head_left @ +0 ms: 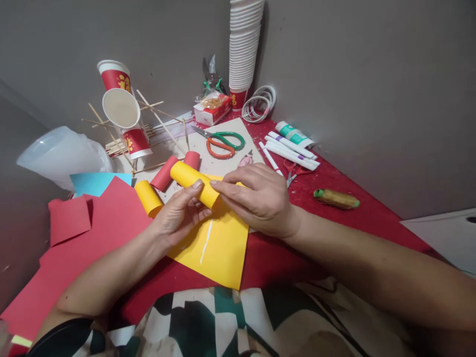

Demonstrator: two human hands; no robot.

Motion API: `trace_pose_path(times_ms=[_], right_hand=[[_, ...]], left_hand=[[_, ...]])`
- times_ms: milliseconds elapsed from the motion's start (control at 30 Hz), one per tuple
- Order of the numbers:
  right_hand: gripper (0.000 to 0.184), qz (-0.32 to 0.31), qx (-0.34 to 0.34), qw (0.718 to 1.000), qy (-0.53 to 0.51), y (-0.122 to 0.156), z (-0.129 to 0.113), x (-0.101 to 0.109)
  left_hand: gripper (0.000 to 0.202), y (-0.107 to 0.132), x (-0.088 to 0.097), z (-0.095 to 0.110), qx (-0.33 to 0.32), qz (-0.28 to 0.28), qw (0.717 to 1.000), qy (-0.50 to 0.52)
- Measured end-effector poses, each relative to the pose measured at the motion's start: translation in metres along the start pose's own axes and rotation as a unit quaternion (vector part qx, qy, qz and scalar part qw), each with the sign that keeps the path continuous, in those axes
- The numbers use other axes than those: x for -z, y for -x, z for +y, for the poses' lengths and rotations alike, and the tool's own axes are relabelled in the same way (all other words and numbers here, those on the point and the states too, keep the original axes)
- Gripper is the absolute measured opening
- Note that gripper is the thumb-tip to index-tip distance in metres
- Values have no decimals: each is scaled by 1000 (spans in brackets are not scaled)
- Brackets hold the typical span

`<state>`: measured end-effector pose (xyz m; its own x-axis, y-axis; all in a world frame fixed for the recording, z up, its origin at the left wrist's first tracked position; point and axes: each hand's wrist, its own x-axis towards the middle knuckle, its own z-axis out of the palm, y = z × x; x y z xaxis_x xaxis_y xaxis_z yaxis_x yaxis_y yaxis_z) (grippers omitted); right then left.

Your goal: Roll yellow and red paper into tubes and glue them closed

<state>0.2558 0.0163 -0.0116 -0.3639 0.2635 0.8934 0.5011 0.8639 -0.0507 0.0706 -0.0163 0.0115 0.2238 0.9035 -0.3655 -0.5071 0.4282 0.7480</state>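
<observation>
A rolled yellow paper tube (191,179) lies slantwise between my two hands. My left hand (182,210) is closed on it from below, with the thumb pressed on its side. The fingers of my right hand (258,196) pinch the tube's near right end. Under both hands is a flat yellow paper sheet (226,253) bearing a white streak. Just beyond my left hand stand a shorter yellow tube (148,197) and a red paper tube (164,173), with another red tube (192,159) behind.
Green-and-orange-handled scissors (223,141) lie on a grey board. Red paper (107,233) covers the left side. Printed paper cups (121,108) rest among wooden sticks. White glue sticks (292,148), red-handled scissors (293,169) and a gold thread spool (336,198) are at right; a tall cup stack (244,49) stands behind.
</observation>
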Motion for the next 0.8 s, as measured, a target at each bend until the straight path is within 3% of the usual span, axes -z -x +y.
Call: trace_pose_path(times_ms=[67, 133, 200, 267, 333, 400, 533, 667, 733, 800], right_hand=[[19, 9, -23, 999, -20, 1, 0, 0], [20, 33, -94, 992, -79, 1, -1, -2], [20, 51, -185, 970, -150, 1, -2, -5], [22, 40, -236, 953, -184, 1, -2, -8], [27, 13, -210, 964, -162, 1, 0, -9], [35, -4, -141, 983, -119, 3, 2, -9], [27, -5, -48, 997, -62, 6, 4, -6], [29, 17, -111, 989, -101, 6, 2, -5], [33, 14, -159, 977, -140, 5, 0, -7], [35, 0, -164, 976, -146, 5, 0, -9]], left_hand=[[26, 1, -2, 0, 4, -3, 1000, 1], [28, 3, -3, 0, -3, -4, 1000, 4], [29, 3, -3, 1, -17, -3, 1000, 1], [29, 2, -2, 1, -30, 0, 1000, -10], [28, 0, 0, -1, -40, 6, 999, -23], [29, -2, 1, -3, -51, 11, 998, -37], [28, -1, 1, -6, -50, -7, 997, -53], [26, 0, 0, -6, -32, -42, 998, -38], [27, -1, 0, -5, -34, -39, 998, -35], [26, -2, 1, -4, -41, -25, 998, -35]])
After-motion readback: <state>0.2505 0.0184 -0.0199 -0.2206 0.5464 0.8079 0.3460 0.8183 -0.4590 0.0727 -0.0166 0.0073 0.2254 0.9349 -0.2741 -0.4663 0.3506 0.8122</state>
